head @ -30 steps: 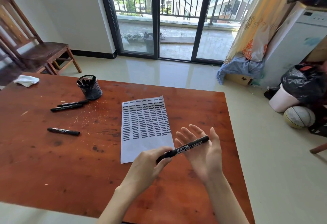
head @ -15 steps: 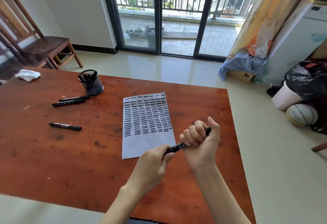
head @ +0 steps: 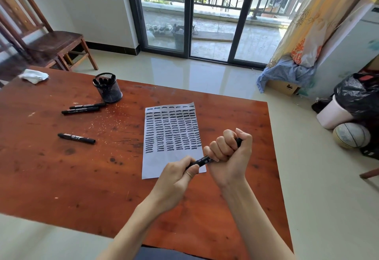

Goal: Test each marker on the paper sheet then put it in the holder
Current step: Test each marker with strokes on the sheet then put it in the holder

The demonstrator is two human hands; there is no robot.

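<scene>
Crumpled white cloth (head: 33,76) at far left table (head: 82,173) edge, well apart from the work. Mesh holder (head: 108,88) upright near the far edge, several black markers standing inside: presumably those already tested. Two markers (head: 84,109) side by side just in front of the holder, a third marker (head: 76,138) nearer the viewer and apart from the pair; all three capped and flat on the wood, judged to be awaiting test.

Paper sheet (head: 172,138) flat at table centre, most of its area filled with rows of short black strokes, blank strip only at the near end.

Above the near right corner of the sheet: left hand (head: 174,179) pinching one end of the held marker (head: 202,161), right hand (head: 227,155) fisted round the other end. Both grips clamped on the same marker, raised off the table. Opposed hold judged as set for pulling the cap free ahead of a test stroke; cap itself hidden inside a grip.

Reddish wood tabletop, scuffed, speckled with pale flecks near the holder. Wooden chair (head: 47,42) beyond at left; glass balcony doors (head: 190,13) behind; curtain, black bag and ball (head: 351,135) on pale tiled floor at right.
</scene>
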